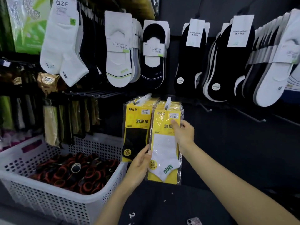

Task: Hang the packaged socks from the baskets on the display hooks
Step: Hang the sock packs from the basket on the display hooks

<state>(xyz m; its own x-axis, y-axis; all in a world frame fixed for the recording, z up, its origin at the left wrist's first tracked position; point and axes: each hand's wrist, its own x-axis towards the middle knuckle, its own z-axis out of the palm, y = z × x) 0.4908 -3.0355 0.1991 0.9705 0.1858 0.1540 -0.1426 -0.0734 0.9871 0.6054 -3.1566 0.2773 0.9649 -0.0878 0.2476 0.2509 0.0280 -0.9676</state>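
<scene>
Now gripping the front pack of white socks (pixel 164 148) in both hands: left hand (pixel 140 163) pinching its lower left edge, thumb lying on the clear front and fingers tucked behind; right hand (pixel 184 133) clasping the upper right edge, thumb pressing across the yellow card, fingers curling round the back. Hanging at the front of a stack of like packs on a display hook (pixel 167 103), the white hook tip poking out through the top of the pack. Touching, just to the left, a second stack of yellow packs with black socks (pixel 135 127), hanging on its own hook (pixel 142 98). Sitting lower left, a white perforated basket (pixel 53 197), holding dark rolled items with red-orange rims (pixel 78 169). Hanging above on the dark wall, rows of white ankle socks (pixel 63 43) and black no-show socks (pixel 191 59).
</scene>
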